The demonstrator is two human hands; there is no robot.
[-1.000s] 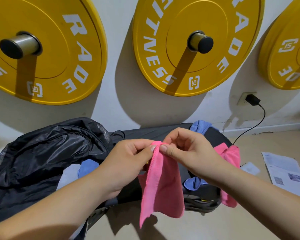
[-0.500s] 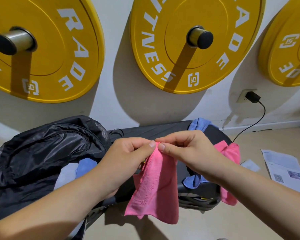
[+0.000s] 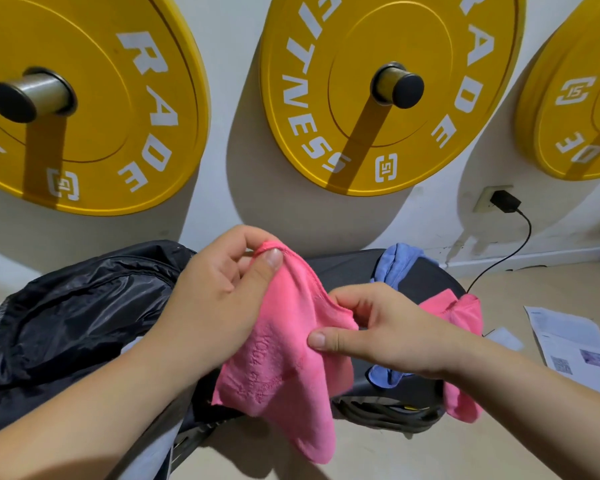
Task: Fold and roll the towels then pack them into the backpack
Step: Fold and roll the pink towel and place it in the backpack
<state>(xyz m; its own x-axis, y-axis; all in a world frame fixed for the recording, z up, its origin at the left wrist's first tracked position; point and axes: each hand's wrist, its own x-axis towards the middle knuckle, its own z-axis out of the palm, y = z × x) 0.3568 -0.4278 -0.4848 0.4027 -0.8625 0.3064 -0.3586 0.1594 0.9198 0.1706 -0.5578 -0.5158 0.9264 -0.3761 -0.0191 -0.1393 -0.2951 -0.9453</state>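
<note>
Black padded bench (image 3: 354,268) along the wall, with a black backpack (image 3: 77,313) slumped over its left end. Draped across the right end, a blue towel (image 3: 397,263), and just beside it a pink towel (image 3: 465,313) hanging off the edge. Down on the beige floor (image 3: 551,282), printed papers (image 3: 575,344) lying flat, off to the right.

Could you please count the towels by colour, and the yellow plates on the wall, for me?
Pink towels: 2 (held pink towel, draped pink towel)
Blue towels: 1 (blue towel, apparently one piece passing behind the right hand)
Yellow plates: 3 (left plate, middle plate, right plate)
Total: 6
</note>
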